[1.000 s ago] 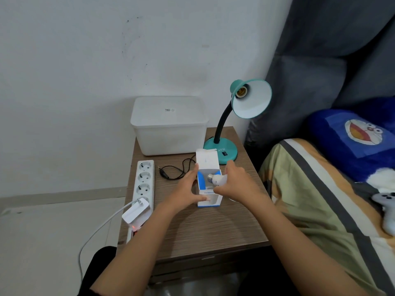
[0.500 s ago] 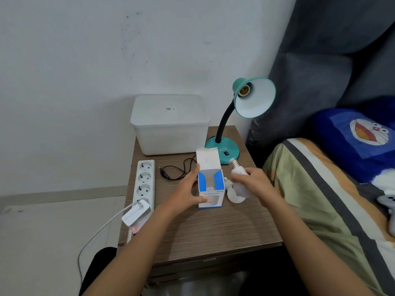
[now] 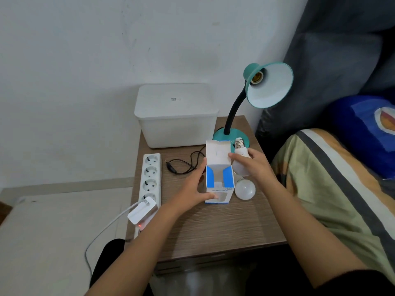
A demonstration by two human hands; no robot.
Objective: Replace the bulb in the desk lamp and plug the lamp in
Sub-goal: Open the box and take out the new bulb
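Wooden nightstand (image 3: pixel 213 231) between white wall (image 3: pixel 85 60) and bed (image 3: pixel 331 189).

A wood-grain table (image 3: pixel 213 229) stands against a plain white wall (image 3: pixel 85 60), which bears a few faint dark scuffs above it. Left of the table lies a pale floor (image 3: pixel 53 231), with a beige skirting (image 3: pixel 74 185) along the wall's foot. Just right of the table is a bed (image 3: pixel 310 167) with a striped blanket (image 3: pixel 342 210) and a blue pillow (image 3: pixel 359 129). Dark grey fabric (image 3: pixel 342 50) hangs behind. The light is soft and even.
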